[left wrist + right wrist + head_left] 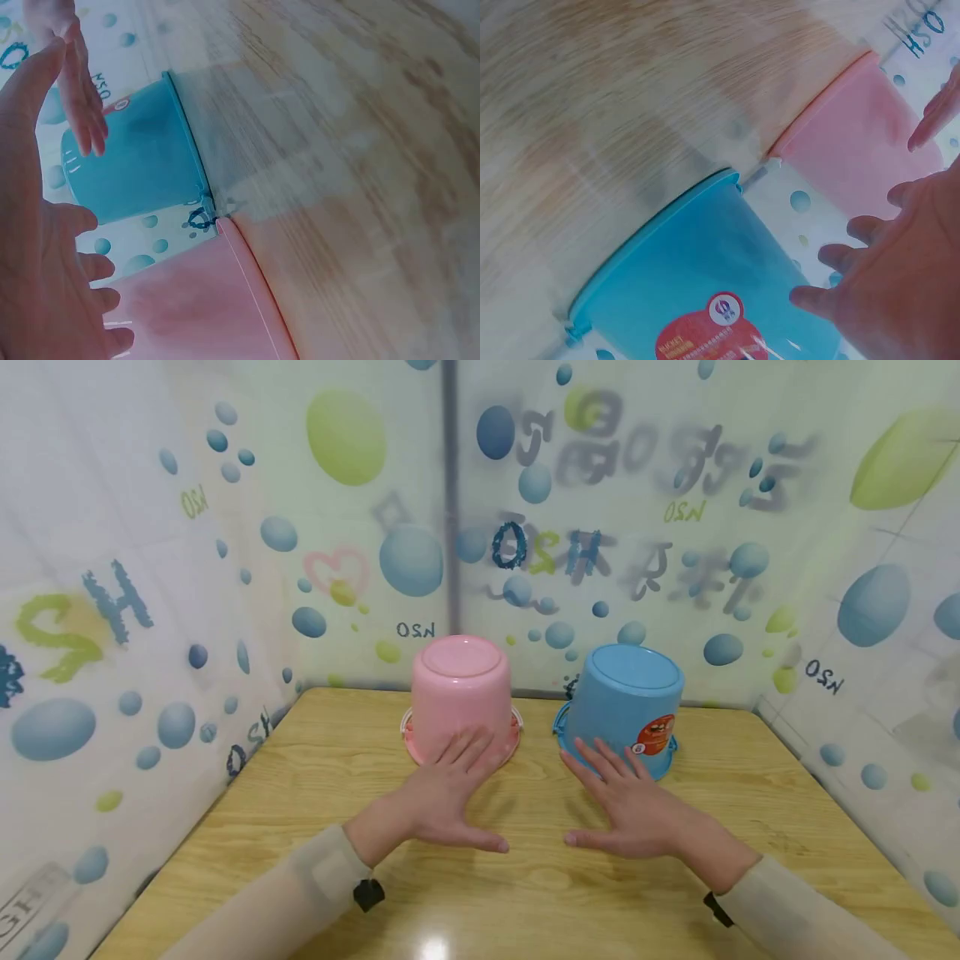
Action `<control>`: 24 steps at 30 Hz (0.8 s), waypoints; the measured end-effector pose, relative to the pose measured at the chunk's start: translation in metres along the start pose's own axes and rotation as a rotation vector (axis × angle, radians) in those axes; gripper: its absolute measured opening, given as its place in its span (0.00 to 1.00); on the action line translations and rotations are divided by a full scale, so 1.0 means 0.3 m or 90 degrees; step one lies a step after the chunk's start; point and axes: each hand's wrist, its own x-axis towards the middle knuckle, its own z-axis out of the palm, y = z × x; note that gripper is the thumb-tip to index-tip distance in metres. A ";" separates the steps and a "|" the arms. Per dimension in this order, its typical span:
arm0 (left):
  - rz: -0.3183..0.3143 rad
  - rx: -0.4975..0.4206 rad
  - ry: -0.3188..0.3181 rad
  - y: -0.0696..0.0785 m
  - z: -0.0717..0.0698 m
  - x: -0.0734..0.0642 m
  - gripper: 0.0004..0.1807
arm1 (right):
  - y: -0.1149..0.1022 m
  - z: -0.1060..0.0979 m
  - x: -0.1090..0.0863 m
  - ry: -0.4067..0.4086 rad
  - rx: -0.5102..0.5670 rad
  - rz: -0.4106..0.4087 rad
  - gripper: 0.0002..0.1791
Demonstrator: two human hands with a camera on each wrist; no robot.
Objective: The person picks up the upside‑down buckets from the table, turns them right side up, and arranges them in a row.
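A pink bucket (461,693) and a blue bucket (626,693) stand upside down near the back of the wooden table, pink on the left. My left hand (453,793) is spread in front of the pink bucket, fingertips overlapping its lower side in the head view. Fingers spread too, my right hand (633,806) hovers before the blue bucket, near its red label (656,735). Both thumbs point inward toward each other. In the left wrist view the left hand (52,255) holds nothing; the right hand (907,262) likewise holds nothing in the right wrist view.
The wooden table (525,902) ends at the back against a white curtain (360,527) printed with blue and green bubbles. More of this sheeting closes in both sides. A thin handle (558,717) hangs at the blue bucket's rim.
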 end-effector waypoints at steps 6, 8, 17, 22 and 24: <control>0.022 -0.091 0.044 -0.039 -0.006 -0.022 0.66 | 0.022 -0.014 0.036 -0.024 0.121 0.024 0.55; 0.021 -0.114 0.061 -0.058 -0.015 -0.039 0.65 | 0.028 -0.021 0.052 -0.032 0.170 0.034 0.55; -0.039 -0.167 0.095 -0.152 -0.047 -0.137 0.60 | 0.038 -0.016 0.161 -0.076 0.301 0.046 0.57; -0.080 -0.189 0.120 -0.245 -0.036 -0.168 0.58 | 0.034 0.007 0.233 -0.086 0.317 0.073 0.58; -0.110 -0.208 0.118 -0.287 -0.032 -0.175 0.57 | 0.032 0.012 0.260 -0.089 0.317 0.081 0.60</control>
